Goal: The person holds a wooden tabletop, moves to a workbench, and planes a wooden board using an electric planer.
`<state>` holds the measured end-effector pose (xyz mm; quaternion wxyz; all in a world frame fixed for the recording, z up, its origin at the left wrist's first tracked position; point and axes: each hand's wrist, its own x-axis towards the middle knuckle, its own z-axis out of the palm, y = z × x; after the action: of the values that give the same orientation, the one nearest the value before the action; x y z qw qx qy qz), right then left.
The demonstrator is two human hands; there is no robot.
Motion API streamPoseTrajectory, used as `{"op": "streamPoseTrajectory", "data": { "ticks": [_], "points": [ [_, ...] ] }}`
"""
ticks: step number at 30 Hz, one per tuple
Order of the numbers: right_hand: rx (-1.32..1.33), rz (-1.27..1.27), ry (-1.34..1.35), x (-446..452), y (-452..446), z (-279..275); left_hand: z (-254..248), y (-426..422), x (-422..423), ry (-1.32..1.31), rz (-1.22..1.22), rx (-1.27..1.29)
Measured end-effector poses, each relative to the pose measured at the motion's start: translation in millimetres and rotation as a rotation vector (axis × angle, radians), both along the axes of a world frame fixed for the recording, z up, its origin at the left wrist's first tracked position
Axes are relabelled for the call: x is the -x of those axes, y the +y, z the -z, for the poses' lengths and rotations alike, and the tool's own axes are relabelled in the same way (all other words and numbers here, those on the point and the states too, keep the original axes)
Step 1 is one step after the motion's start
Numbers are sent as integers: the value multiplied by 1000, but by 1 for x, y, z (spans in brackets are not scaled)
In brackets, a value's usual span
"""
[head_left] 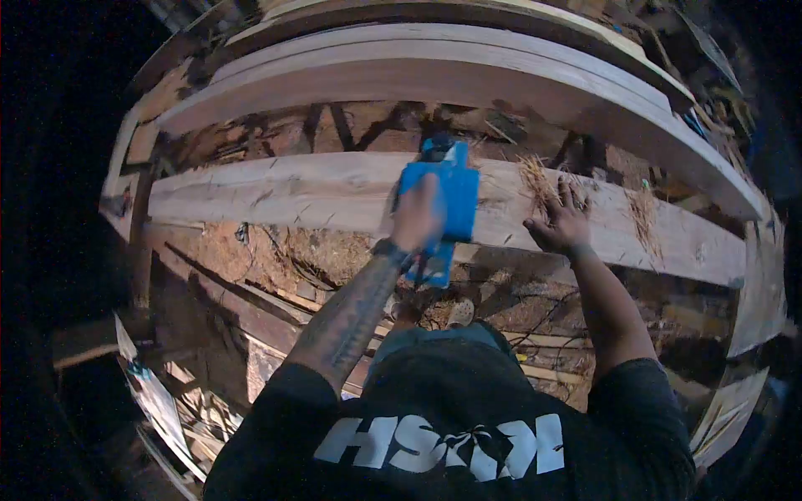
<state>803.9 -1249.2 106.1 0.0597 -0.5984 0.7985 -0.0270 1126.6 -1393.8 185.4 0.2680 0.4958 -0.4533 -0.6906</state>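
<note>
My left hand (417,214), blurred by motion and with a dark band at the wrist, is closed on a blue electric planer (460,194). The planer sits across a long pale wooden plank (309,190), near its middle. To the right, my right hand (562,223) lies on the same plank with its fingers spread and holds nothing. Thin curled wood shavings (535,178) lie by its fingertips, and more are scattered further right on the plank. The planer's underside is hidden.
Beyond the plank stands a thick wooden beam (401,79), with more boards behind it. Wooden supports (134,200) hold the plank's left end. Shavings and a cord (543,317) lie on the ground below. Scrap wood (200,417) is piled at lower left.
</note>
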Motion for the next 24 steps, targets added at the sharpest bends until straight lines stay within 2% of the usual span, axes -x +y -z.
{"op": "streamPoseTrajectory", "data": {
  "ticks": [3, 4, 7, 8, 10, 14, 18, 21, 22, 24],
  "points": [
    [-87, -3, 8, -2, -1, -1, 1, 11, 14, -12, 18, 51],
    [37, -42, 59, -1, 0, 4, 2, 17, 12, -11, 48, 77],
    [-28, 0, 59, -5, 1, -4, -2, 60, -7, 18, 140, 61],
    [80, -29, 62, -5, 2, 1, 2, 65, -7, 48, 128, 39],
    [61, -42, 56, -1, 0, 7, 10, 79, -6, 102, 113, -15],
    [-41, -34, 49, -4, -2, -6, 15, 34, 36, -94, 105, 246],
    [-68, 1, -29, -11, -2, -18, 20, 7, 47, -245, 107, 326],
    [-41, -5, 7, -8, -1, -10, 30, 18, 20, -185, 145, 315],
    [-125, -10, 47, -7, -3, -15, 22, 35, 1, -151, 146, 250],
    [-55, -3, -6, -5, -4, -14, -8, 64, -33, -108, 156, 86]
  ]
}}
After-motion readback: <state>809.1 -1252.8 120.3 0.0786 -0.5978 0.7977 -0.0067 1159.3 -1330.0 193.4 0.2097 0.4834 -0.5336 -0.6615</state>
